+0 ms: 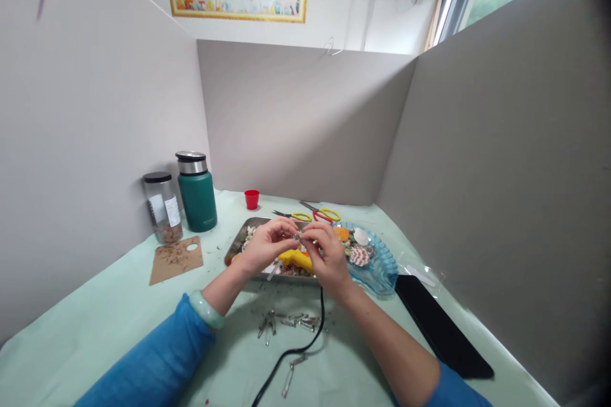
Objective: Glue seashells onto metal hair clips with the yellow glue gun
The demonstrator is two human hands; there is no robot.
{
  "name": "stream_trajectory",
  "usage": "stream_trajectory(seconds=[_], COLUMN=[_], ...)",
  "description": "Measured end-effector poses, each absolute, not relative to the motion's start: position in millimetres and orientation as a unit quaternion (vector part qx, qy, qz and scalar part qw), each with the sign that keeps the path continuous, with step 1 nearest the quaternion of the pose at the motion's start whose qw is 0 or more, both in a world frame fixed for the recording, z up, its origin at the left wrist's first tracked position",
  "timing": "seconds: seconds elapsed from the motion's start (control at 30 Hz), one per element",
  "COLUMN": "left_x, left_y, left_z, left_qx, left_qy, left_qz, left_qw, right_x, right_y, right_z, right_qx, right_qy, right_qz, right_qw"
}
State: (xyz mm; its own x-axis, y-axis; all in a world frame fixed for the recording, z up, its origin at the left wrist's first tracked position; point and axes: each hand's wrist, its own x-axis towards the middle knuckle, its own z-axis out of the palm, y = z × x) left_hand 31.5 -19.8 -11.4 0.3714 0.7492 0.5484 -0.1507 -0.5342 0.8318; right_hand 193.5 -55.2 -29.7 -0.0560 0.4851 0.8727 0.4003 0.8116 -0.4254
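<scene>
Both forearms are stretched forward over the pale-green-covered table [119,331] and angled inward, the left hand [270,241] and right hand [329,257] being brought together above a shallow metal tray [296,280]. The fingers of each are curled into a nearly closed pinch, and between the meeting fingertips a small shiny piece [296,237] is held; its exact shape is too small to be made out. The left wrist is ringed by a smooth, pale green bangle [206,310], worn just beyond a blue fabric sleeve [157,356].

Beneath the hands, a smooth yellow glue gun [293,259] is partly hidden in the tray. At its right, a ribbed red-and-white shell [359,257] is carried on a translucent blue plate [384,267] with a scalloped rim. Nearer, slender metal clips [287,321] are scattered beside a curving black cord [296,350].
</scene>
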Motion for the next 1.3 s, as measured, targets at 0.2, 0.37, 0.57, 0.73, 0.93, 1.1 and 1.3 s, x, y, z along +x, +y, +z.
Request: stream_trajectory(seconds=[0.2, 0.37, 0.57, 0.73, 0.93, 1.1, 1.3], left_x=[33, 35, 33, 34, 34, 30, 27], left_y=[-24, -30, -28, -29, -31, -23, -17], left_z=[-10, -7, -10, -9, -4, -7, -11], left_qx=[0.694, 0.64, 0.616, 0.618, 0.682, 0.737, 0.775], left_qy=[0.192, 0.2, 0.189, 0.195, 0.22, 0.25, 0.247], left_qz=[0.521, 0.494, 0.492, 0.487, 0.453, 0.471, 0.47], left_qw=[0.457, 0.554, 0.586, 0.586, 0.53, 0.415, 0.341], right_x=[191, 191, 191, 191, 195, 200, 200], right_y=[-57, -57, -53, -52, -48, -44, -40], right_z=[-33, -35, -33, -33, -33, -35, -38], right_qx=[-0.319, -0.355, -0.353, -0.359, -0.352, -0.358, -0.349], right_qy=[-0.711, -0.669, -0.689, -0.685, -0.679, -0.663, -0.647], right_qz=[0.047, 0.104, 0.144, 0.141, 0.196, 0.265, 0.342], right_qw=[0.625, 0.645, 0.616, 0.618, 0.614, 0.601, 0.586])
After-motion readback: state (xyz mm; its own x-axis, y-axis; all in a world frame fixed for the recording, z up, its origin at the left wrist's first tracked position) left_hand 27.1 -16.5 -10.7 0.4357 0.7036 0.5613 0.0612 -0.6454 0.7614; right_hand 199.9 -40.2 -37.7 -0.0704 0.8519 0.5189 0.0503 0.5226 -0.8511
